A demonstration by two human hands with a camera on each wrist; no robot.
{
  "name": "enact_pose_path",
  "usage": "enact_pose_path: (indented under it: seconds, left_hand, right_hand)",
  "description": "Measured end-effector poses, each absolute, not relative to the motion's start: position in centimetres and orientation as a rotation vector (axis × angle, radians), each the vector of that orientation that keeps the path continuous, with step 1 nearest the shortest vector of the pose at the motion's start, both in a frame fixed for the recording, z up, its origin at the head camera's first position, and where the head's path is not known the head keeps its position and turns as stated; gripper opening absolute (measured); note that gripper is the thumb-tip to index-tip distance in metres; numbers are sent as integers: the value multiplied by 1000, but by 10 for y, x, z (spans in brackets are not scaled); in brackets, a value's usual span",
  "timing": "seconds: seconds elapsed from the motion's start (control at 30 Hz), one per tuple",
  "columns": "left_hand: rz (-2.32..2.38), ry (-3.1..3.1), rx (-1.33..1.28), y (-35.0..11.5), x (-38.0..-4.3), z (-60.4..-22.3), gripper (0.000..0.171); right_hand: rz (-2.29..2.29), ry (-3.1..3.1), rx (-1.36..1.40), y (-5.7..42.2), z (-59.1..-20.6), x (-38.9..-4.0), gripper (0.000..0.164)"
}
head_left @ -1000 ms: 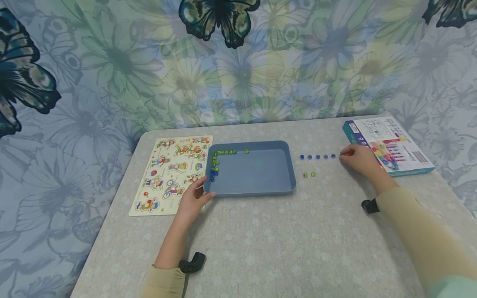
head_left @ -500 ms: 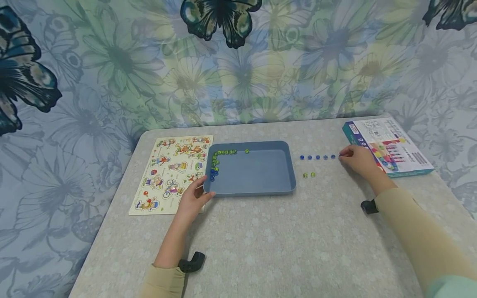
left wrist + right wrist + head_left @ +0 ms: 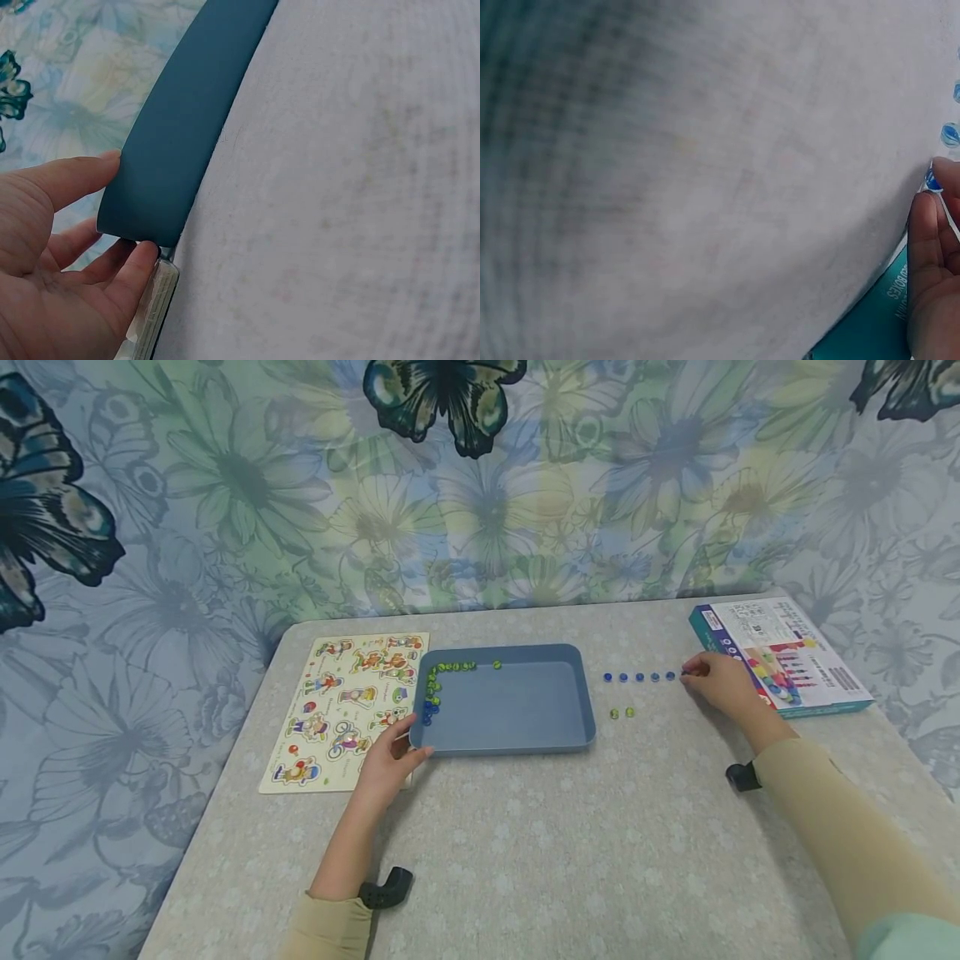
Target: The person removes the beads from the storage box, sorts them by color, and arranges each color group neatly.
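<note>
Blue marble (image 3: pixel 933 180), pinched in the right hand (image 3: pixel 723 682), has barely shifted, so seems not yet let go, with the marble row (image 3: pixel 640 677) just left of that grip and the left hand (image 3: pixel 386 766) gripping the tray (image 3: pixel 510 718).

Pale patterned table's (image 3: pixel 555 843) got a cartoon board (image 3: pixel 339 708), blue tray (image 3: pixel 510 710), row of blue marbles (image 3: pixel 640 677), two green marbles (image 3: pixel 629 712), and a box (image 3: pixel 795 647).

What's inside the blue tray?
The tray holds green marbles along the far and left sides, blue marbles on the left. Its near wall hides its own inner face.
</note>
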State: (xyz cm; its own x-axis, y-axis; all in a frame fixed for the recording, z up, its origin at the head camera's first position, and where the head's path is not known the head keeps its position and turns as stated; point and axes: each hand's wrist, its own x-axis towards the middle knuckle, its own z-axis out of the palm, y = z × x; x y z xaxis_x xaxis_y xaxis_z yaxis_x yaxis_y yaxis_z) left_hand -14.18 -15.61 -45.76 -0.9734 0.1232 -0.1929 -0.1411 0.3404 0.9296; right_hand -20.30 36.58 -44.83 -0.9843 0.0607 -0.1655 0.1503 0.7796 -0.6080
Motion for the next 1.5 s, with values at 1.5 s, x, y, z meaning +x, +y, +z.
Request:
enact_pose_path:
  seconds: [1.5]
  left_hand:
    - [1691, 2384, -12, -158, -143, -460, 66]
  right_hand:
    - [-757, 2675, -783, 162, -425, -187, 18]
